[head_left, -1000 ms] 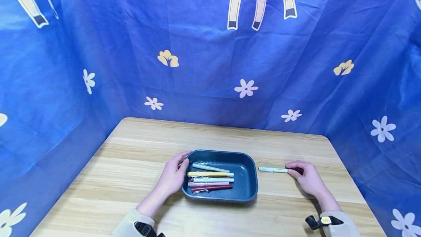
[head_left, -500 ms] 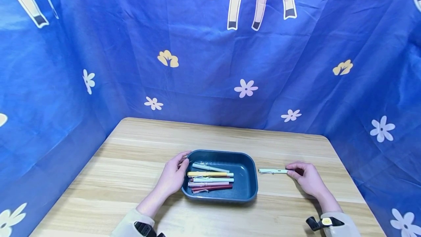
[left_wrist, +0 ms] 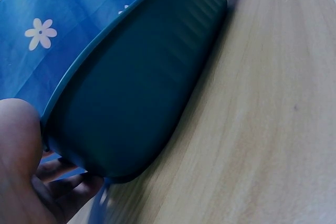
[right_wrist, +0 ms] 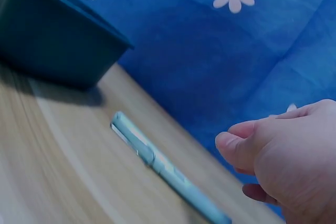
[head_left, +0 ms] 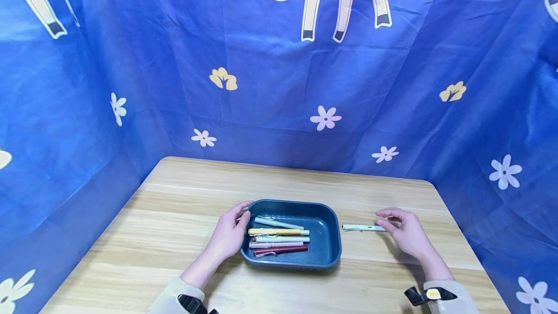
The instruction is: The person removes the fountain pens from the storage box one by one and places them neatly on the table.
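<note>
My left hand (head_left: pixel 231 231) grips the left end of a dark teal plastic bin (head_left: pixel 324 239), its thumb at the rim and fingers against the outer wall in the left wrist view. A pale mint pen (head_left: pixel 358 227) with a clip lies on the table to the bin's right, capped end toward the bin. My right hand (head_left: pixel 405 234) hovers by the pen's far end, thumb and fingers apart with nothing between them. In the right wrist view, table shows between this hand and the pen (right_wrist: pixel 173 176).
Inside the bin, several pens lie side by side: a pale grey-blue pen (head_left: pixel 279 222), a yellow pen (head_left: pixel 272 231), a whitish pen (head_left: pixel 285 239), a lilac pen (head_left: pixel 274 244) and a dark red pen (head_left: pixel 285 249). A blue patterned curtain (head_left: pixel 270 110) surrounds the wooden table (head_left: pixel 183 193).
My right hand has let go of the mint pen and risen slightly, its fingers parting. The pen earlier turned a little, showing a dark window. The left hand and bin stay put.
</note>
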{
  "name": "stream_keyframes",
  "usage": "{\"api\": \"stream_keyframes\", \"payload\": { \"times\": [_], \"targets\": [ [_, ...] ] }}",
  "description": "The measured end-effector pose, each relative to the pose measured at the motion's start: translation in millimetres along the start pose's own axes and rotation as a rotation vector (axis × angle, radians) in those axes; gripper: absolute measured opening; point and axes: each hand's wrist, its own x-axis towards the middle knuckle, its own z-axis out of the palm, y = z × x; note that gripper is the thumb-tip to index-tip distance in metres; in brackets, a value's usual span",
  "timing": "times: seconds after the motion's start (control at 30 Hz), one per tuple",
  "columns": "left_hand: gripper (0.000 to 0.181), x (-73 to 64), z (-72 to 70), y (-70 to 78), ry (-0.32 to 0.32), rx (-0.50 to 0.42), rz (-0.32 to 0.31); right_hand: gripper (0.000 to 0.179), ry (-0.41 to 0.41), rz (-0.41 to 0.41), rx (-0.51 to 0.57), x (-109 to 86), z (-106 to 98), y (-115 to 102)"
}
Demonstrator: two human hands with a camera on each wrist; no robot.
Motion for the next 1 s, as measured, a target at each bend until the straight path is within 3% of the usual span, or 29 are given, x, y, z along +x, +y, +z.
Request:
{"api": "stream_keyframes", "payload": {
  "times": [0.3, 0.6, 1.0],
  "targets": [
    [0.035, -0.6, 0.8, -0.8, 0.006, 0.002, 0.001, 0.02, 0.05, -0.1, 0.016, 5.6, -1, -28],
    [0.034, -0.7, 0.3, -0.3, 0.006, -0.007, 0.005, 0.018, 0.019, -0.098, 0.1, 7.8, -2, -57],
    [0.035, 0.6, 0.4, -1.7, 0.0, -0.01, 0.003, 0.021, -0.008, -0.131, 0.132, 10.1, 4, -98]
  ]
}}
